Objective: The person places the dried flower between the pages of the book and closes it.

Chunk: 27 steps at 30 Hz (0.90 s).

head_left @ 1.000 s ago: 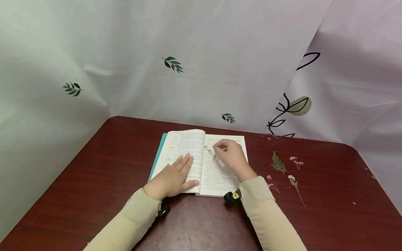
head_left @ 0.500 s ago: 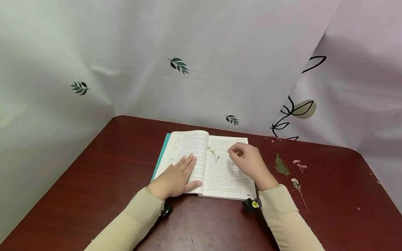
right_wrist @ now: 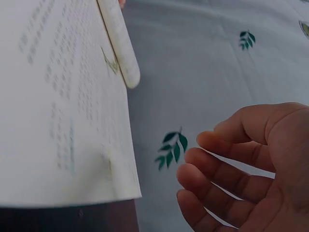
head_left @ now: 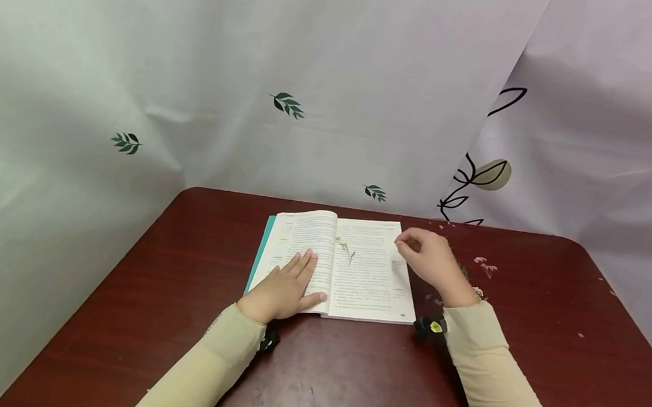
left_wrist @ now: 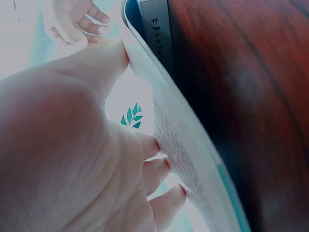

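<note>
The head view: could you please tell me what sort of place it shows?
Probably an indoor tabletop workspace, perhaps screened off for the activity. A red-brown table stands before a pale, leaf-printed backdrop that also shows at both sides, and an open book lies on the tabletop.

Two hands are showing, one left hand and one right hand; one open book is lying under the left fingers; one slender sprig is resting between the left and right fingers; one pink flower sprig and one white flower head are showing right of the right fingers; three printed leaf motifs are appearing beyond all the fingers
</note>
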Tool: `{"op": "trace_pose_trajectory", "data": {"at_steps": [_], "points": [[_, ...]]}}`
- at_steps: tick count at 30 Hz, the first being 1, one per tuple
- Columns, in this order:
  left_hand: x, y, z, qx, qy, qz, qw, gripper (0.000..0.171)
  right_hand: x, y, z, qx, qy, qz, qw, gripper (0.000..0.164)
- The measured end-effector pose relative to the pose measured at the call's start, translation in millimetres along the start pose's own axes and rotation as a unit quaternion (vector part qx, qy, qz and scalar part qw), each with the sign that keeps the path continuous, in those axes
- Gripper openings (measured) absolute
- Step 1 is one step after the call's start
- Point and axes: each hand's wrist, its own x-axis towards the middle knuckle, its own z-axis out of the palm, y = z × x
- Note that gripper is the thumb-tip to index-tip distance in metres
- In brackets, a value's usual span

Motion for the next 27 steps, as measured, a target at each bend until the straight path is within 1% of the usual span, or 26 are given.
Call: {"op": "trace_pose_trajectory", "data": {"at_steps": [9,14,20,27], "points": [[-0.4,-2.1,-1.4,-0.003,0.0,-0.001,1.0,0.083,2.9,19.7,-22.1,-0.015,0.025,0.024,0.999,0.017],[0.4,-2.2,0.0,-0.004,0.001,0.002,1.0,0.083,0.6,30.3,-30.6,-0.021,0.032,0.038,0.999,0.019],[1.0,-1.9,0.7,-0.005,-0.001,0.001,1.0,0.083,-2.1,49.9,-38.7,-0.038,0.04,0.048,0.997,0.021],[2.4,-2.4,2.2,-0.004,0.0,0.001,1.0,0.083,-5.4,65.7,-49.7,-0.045,0.046,0.08,0.995,0.026]]}}
